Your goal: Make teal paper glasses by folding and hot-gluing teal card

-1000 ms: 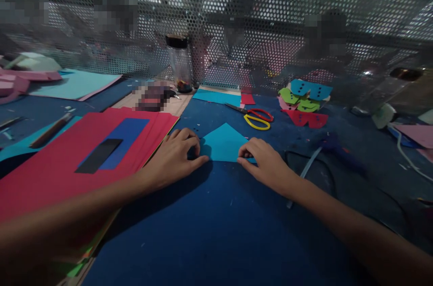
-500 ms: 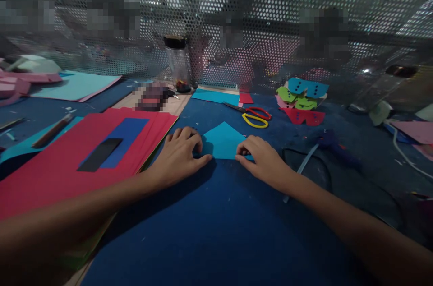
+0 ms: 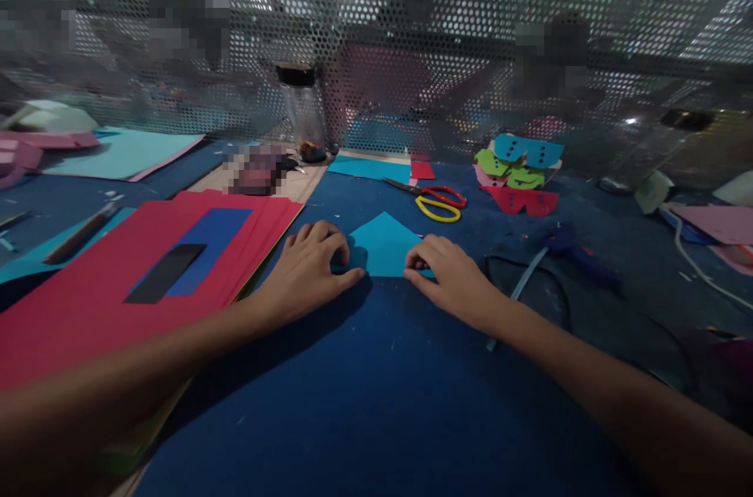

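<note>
A light-blue paper piece [image 3: 385,244], folded into a house-like pointed shape, lies on the dark blue table mat [image 3: 376,387]. My left hand [image 3: 309,270] rests at its left lower corner, fingers curled, thumb pressed along the paper's lower edge. My right hand [image 3: 452,277] sits at the right lower corner, fingers bent and pinching down on the paper there. Both hands press the paper flat against the mat.
A stack of red paper [image 3: 118,277] with a blue and a black strip lies to the left. Red-and-yellow scissors [image 3: 438,203], coloured cut-outs [image 3: 521,172], a jar [image 3: 303,113] and a perforated metal screen [image 3: 412,27] stand behind. A glue gun [image 3: 573,250] lies right.
Both hands have stayed on the blue paper's lower corners; the view has drifted slightly, and the right hand's fingers have edged a little inward.
</note>
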Tool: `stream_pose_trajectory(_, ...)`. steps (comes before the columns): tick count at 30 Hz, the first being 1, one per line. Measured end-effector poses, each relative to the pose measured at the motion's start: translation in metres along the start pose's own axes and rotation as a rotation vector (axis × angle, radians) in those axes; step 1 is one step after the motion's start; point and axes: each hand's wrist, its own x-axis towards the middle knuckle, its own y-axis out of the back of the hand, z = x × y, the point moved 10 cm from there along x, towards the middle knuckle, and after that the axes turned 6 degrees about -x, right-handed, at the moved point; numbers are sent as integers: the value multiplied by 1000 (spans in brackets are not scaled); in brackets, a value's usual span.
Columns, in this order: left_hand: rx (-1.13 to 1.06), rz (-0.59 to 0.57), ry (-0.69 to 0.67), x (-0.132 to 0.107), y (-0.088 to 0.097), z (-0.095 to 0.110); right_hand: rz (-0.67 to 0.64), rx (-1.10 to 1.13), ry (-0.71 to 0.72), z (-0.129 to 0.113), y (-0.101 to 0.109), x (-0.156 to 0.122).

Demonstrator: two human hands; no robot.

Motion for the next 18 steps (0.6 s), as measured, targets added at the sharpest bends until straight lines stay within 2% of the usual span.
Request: stream_pose_trajectory(18, -80, -9, -99, -6, 6, -6, 12, 0, 12, 1, -2, 0)
